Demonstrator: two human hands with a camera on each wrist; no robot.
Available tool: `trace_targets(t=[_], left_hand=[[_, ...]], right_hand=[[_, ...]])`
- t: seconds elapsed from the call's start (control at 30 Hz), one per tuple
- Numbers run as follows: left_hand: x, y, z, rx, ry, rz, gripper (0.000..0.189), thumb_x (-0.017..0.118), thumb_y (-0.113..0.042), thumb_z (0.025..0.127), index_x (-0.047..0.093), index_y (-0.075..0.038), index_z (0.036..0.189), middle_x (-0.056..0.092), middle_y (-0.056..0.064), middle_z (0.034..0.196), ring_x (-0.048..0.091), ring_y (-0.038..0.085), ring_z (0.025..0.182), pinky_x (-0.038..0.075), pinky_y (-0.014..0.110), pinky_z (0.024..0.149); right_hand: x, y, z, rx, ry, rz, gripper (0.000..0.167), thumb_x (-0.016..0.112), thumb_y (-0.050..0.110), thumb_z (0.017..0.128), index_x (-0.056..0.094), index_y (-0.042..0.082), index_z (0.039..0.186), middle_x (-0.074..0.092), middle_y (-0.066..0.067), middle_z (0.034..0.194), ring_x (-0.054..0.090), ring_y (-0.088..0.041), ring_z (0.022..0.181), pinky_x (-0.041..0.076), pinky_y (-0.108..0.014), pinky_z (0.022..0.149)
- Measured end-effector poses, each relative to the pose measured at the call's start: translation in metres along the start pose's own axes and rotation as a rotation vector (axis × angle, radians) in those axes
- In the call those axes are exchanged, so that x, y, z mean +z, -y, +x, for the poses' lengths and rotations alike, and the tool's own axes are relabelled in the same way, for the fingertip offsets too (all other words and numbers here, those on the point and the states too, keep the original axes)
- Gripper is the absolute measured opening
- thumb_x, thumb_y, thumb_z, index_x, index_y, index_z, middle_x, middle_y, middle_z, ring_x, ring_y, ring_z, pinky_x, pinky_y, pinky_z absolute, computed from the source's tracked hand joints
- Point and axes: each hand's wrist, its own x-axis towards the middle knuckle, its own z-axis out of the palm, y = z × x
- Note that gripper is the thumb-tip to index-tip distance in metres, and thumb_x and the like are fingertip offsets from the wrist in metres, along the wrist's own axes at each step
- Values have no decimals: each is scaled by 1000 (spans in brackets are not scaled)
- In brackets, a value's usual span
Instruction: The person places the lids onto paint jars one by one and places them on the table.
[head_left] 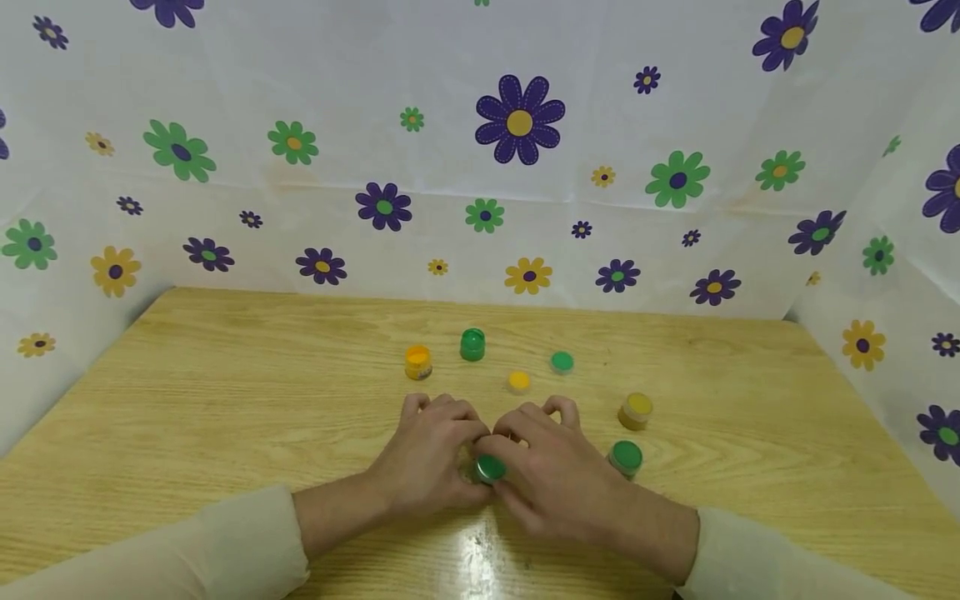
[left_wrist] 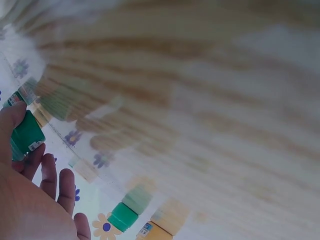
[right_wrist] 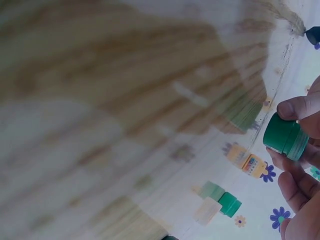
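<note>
Both hands meet over one small green paint jar (head_left: 491,468) near the front of the table. My left hand (head_left: 431,454) grips it from the left with thumb and forefinger, its other fingers spread loosely in the left wrist view. From the right, my right hand (head_left: 558,471) pinches the same jar, thumb on one side and fingers on the other in the right wrist view. Fingers partly hide the jar in the head view. A jar with a green lid (head_left: 625,457) stands just beside the right wrist.
Beyond the hands stand an uncovered orange paint jar (head_left: 417,362) and an uncovered green paint jar (head_left: 472,344). A yellow lid (head_left: 518,382) and a green lid (head_left: 562,362) lie nearby. To the right is a yellow-topped jar (head_left: 636,411). Flowered cloth (head_left: 450,167) surrounds the wooden table (head_left: 225,400).
</note>
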Motion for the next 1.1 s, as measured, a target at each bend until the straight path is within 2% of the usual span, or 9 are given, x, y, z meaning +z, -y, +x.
trace_targets(t=[0.2, 0.37, 0.53, 0.67, 0.77, 0.9, 0.97, 1.1], left_hand=[[0, 0, 0, -10, 13, 0, 39, 90, -42, 65, 75, -20, 93, 65, -10, 93, 56, 10, 90, 35, 48, 90], [0, 0, -1, -8, 16, -24, 36, 91, -37, 65, 75, -20, 91, 65, -11, 93, 55, 10, 89, 34, 49, 91], [1, 0, -1, 3, 12, -39, 33, 91, -41, 67, 74, -21, 88, 64, -11, 91, 55, 9, 90, 33, 48, 91], [1, -1, -1, 8, 11, -37, 33, 90, -40, 67, 74, -21, 88, 65, -10, 93, 55, 10, 90, 33, 50, 91], [1, -1, -1, 1, 8, -31, 33, 89, -38, 67, 74, -19, 89, 65, -10, 93, 56, 10, 90, 34, 51, 92], [1, -1, 0, -10, 1, -22, 34, 89, -38, 67, 73, -20, 90, 64, -11, 90, 55, 9, 88, 34, 48, 90], [0, -1, 0, -12, 1, -21, 34, 90, -39, 66, 73, -20, 89, 64, -12, 89, 54, 8, 87, 33, 46, 89], [0, -1, 1, -15, 7, -22, 35, 90, -42, 66, 74, -21, 89, 64, -13, 89, 54, 8, 86, 33, 45, 87]], right_hand=[[0, 1, 1, 40, -2, -50, 30, 70, 43, 88, 66, 22, 109, 61, 9, 100, 53, -11, 97, 35, -46, 92], [0, 1, 2, 128, 16, -68, 36, 69, 54, 87, 67, 20, 100, 66, 9, 95, 56, -11, 90, 35, -44, 90], [-1, 1, 2, 217, 55, -33, 47, 60, 67, 87, 65, 21, 92, 66, 10, 89, 57, -11, 86, 34, -44, 91], [-1, 2, 2, 230, 30, -49, 58, 54, 77, 82, 66, 21, 95, 66, 9, 90, 56, -12, 86, 34, -45, 91], [0, 2, 1, 185, -51, -41, 48, 62, 66, 87, 68, 22, 103, 65, 8, 95, 55, -13, 91, 35, -47, 90], [-1, 1, 0, 97, -125, 32, 23, 71, 36, 84, 69, 25, 105, 60, 8, 97, 51, -13, 95, 32, -47, 88], [-1, 0, -1, 71, -111, 61, 22, 71, 30, 82, 68, 26, 104, 58, 9, 98, 50, -12, 96, 30, -46, 88], [-2, 0, -1, 52, -64, 62, 23, 72, 28, 84, 67, 26, 106, 58, 9, 102, 49, -11, 98, 29, -46, 89]])
